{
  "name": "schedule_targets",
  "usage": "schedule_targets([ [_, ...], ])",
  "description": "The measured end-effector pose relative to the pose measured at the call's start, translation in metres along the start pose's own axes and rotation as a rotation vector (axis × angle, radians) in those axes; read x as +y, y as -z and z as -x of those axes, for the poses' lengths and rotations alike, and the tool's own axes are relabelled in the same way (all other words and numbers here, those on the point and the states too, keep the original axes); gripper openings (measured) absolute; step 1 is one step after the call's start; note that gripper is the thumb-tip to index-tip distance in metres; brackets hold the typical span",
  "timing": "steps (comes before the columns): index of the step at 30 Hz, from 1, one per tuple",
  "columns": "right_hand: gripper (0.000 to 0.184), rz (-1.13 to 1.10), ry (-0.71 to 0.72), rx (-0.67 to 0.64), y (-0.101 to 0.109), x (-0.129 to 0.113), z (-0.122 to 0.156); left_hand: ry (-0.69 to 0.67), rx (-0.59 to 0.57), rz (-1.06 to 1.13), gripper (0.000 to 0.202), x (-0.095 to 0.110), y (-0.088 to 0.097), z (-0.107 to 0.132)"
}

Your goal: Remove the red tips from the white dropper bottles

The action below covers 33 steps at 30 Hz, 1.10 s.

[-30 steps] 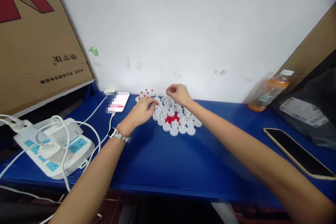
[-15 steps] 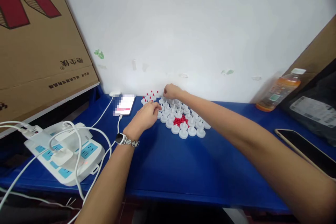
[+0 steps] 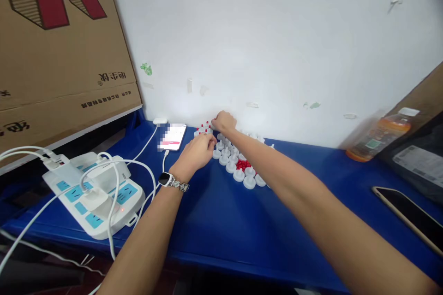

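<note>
Many white nozzle caps [image 3: 232, 167] with pointed tips stand upright in a cluster on the blue table [image 3: 214, 221]. A pile of small red tips [image 3: 243, 165] lies among them. Further left, white caps with red tips on top [image 3: 206, 125] form a smaller group beside the wall. My right hand [image 3: 224, 122] is closed beside that group, reaching over the cluster; what its fingers hold is hidden. Just in front of the red-tipped group is my left hand [image 3: 200, 150], fingers drawn together at the cluster's left edge. Anything in them is too small to make out.
A white power strip [image 3: 100, 198] with plugs and looping cables occupies the left side. Behind it stands a large cardboard box [image 3: 69, 64]. A lit phone [image 3: 173, 137] lies left of my hands. At right are a drink bottle [image 3: 380, 136], another phone [image 3: 408, 214] and a black parcel [image 3: 422, 156].
The view has turned slightly left. My right hand has moved left over the caps, closer to the red-tipped group. My left hand stays near the same spot on the table.
</note>
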State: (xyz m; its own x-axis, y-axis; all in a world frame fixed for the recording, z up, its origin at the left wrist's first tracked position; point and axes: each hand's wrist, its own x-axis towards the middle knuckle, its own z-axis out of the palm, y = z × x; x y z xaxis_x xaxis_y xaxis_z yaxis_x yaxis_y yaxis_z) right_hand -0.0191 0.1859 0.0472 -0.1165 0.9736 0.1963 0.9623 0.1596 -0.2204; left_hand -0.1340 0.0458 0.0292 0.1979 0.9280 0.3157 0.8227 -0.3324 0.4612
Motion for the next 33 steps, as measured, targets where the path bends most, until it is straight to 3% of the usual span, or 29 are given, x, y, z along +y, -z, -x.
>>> schedule_targets([
  [3,0.029,-0.118,0.025,0.191,0.014,0.018,0.014,-0.019,0.049,0.021,0.024,0.007,0.003,0.001],
  [5,0.024,-0.283,0.124,0.294,0.024,0.037,0.035,-0.042,0.092,0.040,0.024,0.016,0.003,0.003],
  [8,0.026,-0.649,0.298,0.277,0.032,0.069,0.086,-0.110,0.171,0.085,0.024,0.033,-0.002,0.004],
  [10,0.027,-0.815,0.289,0.237,0.032,0.088,0.124,-0.161,0.197,0.112,0.025,0.045,-0.009,0.006],
  [13,0.021,-0.846,0.258,0.224,0.034,0.106,0.168,-0.254,0.132,0.081,0.027,0.061,-0.020,0.008],
  [15,0.019,-0.859,0.273,0.244,0.038,0.111,0.183,-0.342,0.075,0.002,0.026,0.069,-0.027,0.009],
  [19,0.020,-0.850,0.346,0.275,0.048,0.114,0.189,-0.476,0.058,-0.115,0.028,0.074,-0.035,0.006],
  [23,0.018,-0.742,0.425,0.329,0.051,0.117,0.185,-0.545,0.078,-0.041,0.026,0.077,-0.040,-0.003],
  [26,0.021,-0.596,0.422,0.416,0.051,0.129,0.182,-0.387,0.221,0.166,0.035,0.081,-0.037,-0.010],
  [28,0.022,-0.570,0.330,0.477,0.053,0.141,0.180,-0.218,0.353,0.274,0.042,0.079,-0.033,-0.014],
  [29,0.021,-0.594,0.265,0.496,0.054,0.147,0.180,-0.186,0.348,0.287,0.044,0.076,-0.031,-0.015],
  [33,0.013,-0.733,0.075,0.448,0.062,0.163,0.181,-0.341,-0.013,0.085,0.041,0.057,-0.033,-0.011],
])
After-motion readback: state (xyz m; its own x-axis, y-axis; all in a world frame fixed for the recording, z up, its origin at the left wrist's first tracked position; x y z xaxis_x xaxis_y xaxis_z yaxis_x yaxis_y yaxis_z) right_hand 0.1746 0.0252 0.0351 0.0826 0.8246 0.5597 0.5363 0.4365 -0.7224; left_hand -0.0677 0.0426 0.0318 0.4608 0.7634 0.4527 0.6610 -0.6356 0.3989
